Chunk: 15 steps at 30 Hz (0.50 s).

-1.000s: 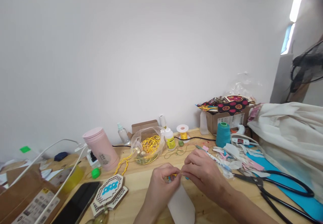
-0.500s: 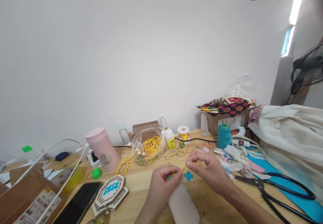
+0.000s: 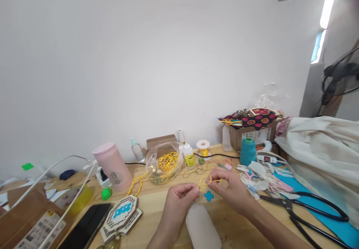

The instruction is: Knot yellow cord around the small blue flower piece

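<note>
A thin yellow cord (image 3: 205, 184) runs between my two hands and forms a small loop there. My left hand (image 3: 181, 200) pinches one part of it between thumb and fingertips. With thumb and forefinger, my right hand (image 3: 228, 187) grips the loop's other side, and a loose end pokes out past the fingers. Just below the cord, a blue four-petalled piece (image 3: 208, 196) shows between the hands; whether it touches the cord I cannot tell. Under my hands is a pale, rounded, elongated object (image 3: 202, 226), its lower end cut off by the frame.
Scissors (image 3: 288, 204) with black handles lie at right beside fabric scraps (image 3: 260, 174) and a teal thread cone (image 3: 248, 151). Behind my hands stand a glue bottle (image 3: 189, 157) and a plastic bag (image 3: 165, 163) of yellow cord. A phone (image 3: 85, 224) and pink tumbler (image 3: 113, 166) are at left.
The yellow cord, earlier bunched between close fingertips, now spreads into an open loop. My right hand's grip has shifted slightly; my left hand still pinches the cord.
</note>
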Each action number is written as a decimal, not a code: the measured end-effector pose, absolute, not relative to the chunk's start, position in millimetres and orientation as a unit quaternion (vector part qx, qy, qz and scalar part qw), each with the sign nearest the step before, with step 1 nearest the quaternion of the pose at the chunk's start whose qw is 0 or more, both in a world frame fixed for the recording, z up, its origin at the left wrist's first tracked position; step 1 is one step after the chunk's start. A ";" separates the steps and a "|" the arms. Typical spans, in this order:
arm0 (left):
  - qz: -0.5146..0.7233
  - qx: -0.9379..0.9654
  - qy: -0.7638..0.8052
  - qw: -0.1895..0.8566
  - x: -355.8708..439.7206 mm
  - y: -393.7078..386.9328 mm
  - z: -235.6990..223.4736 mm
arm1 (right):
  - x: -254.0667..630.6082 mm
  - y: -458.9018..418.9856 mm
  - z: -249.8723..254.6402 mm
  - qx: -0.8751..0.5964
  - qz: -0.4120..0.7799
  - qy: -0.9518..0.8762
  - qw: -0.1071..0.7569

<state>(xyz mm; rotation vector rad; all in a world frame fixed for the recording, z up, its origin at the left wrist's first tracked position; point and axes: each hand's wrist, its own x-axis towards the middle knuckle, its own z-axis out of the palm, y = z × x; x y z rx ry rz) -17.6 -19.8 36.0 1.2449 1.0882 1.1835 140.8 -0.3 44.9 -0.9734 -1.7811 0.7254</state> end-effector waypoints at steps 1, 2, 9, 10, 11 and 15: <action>0.500 0.515 0.451 0.531 -17.4 -19.7 35.4 | 139.6 -0.4 44.8 -0.391 0.314 -0.731 0.463; 0.504 0.508 0.444 0.539 -17.1 -19.7 34.9 | 138.0 -0.6 44.3 -0.382 0.333 -0.733 0.454; 0.498 0.458 0.396 0.620 -12.8 -21.6 32.9 | 130.8 -2.8 38.5 -0.322 0.422 -0.713 0.459; 0.498 0.456 0.392 0.625 -12.5 -21.6 32.8 | 131.0 -2.8 38.7 -0.314 0.428 -0.710 0.462; 0.496 0.455 0.388 0.629 -12.3 -21.6 32.7 | 131.2 -2.8 39.2 -0.307 0.436 -0.707 0.465; 0.484 0.452 0.382 0.645 -12.5 -21.6 31.8 | 130.1 -3.2 41.6 -0.310 0.498 -0.658 0.471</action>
